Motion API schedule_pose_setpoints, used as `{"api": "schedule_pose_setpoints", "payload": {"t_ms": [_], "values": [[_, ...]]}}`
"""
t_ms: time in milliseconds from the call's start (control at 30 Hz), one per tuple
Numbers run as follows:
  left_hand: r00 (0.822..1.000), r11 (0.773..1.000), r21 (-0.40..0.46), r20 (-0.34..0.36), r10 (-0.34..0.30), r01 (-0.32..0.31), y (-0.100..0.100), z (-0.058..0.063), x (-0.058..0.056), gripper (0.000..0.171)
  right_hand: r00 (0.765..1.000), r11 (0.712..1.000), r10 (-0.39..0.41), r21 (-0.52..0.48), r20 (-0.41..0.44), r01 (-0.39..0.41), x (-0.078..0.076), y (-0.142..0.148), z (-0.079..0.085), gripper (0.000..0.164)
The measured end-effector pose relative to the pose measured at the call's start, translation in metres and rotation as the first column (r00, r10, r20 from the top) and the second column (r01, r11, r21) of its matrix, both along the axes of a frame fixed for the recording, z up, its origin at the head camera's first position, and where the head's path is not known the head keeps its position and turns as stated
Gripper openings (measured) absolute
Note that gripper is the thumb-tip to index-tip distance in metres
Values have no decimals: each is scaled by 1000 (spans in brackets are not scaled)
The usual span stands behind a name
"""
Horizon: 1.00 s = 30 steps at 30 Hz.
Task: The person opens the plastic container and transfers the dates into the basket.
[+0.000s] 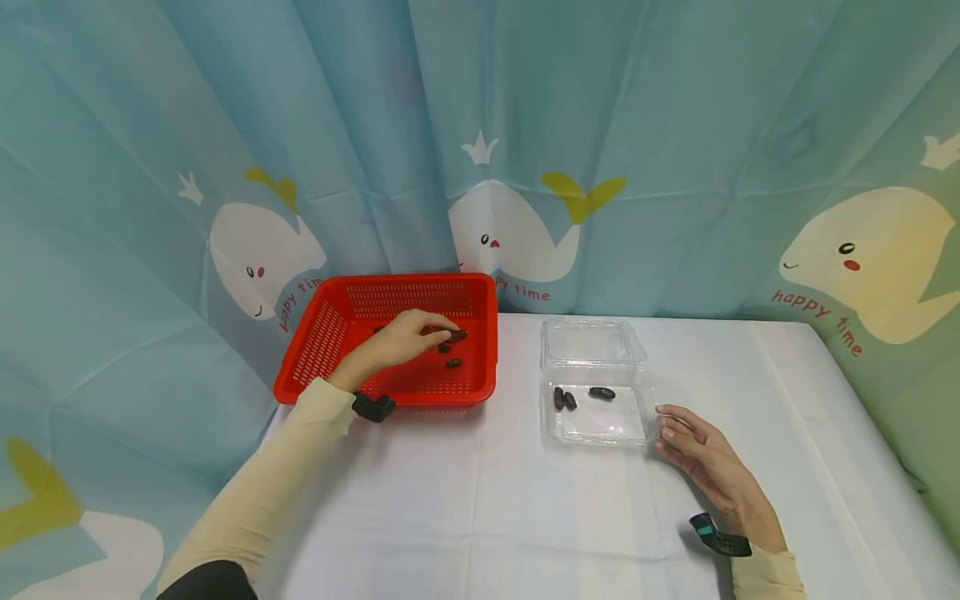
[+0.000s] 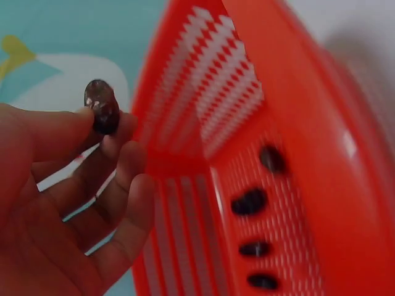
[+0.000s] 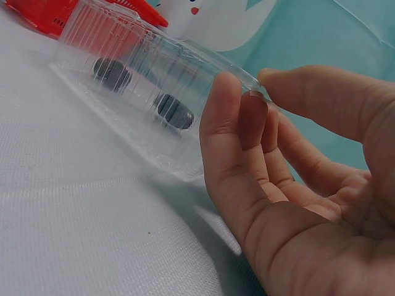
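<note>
Over the red basket, my left hand pinches a dark, glossy date between thumb and fingers. Several more dates lie on the basket's floor, one of them near its right side. To the right stands a clear plastic box with its lid folded back. Three dates are inside it: one toward the middle and two side by side at the left. My right hand holds the box's right rim between thumb and fingers, as the right wrist view shows.
A white cloth covers the table. Behind it hangs a blue curtain printed with whales, close against the back of the basket. A gap of tabletop separates the basket from the plastic box.
</note>
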<state>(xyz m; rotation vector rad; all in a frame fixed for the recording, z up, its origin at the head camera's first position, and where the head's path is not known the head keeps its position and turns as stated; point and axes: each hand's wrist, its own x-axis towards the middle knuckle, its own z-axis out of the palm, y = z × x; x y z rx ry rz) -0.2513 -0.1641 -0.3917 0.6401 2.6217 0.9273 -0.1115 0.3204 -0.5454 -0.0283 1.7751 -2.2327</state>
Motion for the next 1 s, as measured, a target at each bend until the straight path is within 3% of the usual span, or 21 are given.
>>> {"api": "schedule_pose_setpoints", "payload": {"t_ms": [167, 400, 700, 1000], "values": [[999, 995, -101, -30, -20, 17, -14, -2, -13, 29, 1000, 1000, -1, 6, -3, 1, 0, 1, 1, 35], [998, 986, -161, -33, -52, 46, -28, -12, -31, 29, 1000, 1000, 6, -13, -8, -6, 0, 1, 0, 36], [997, 983, -171, 39, -64, 70, -38, -20, -44, 24, 1000, 1000, 17, -12, -18, -17, -1, 2, 0, 36], [988, 991, -131, 154, -19, 40, -43, -26, -53, 18, 1000, 1000, 3, 3, 3, -3, 0, 1, 1, 35]]}}
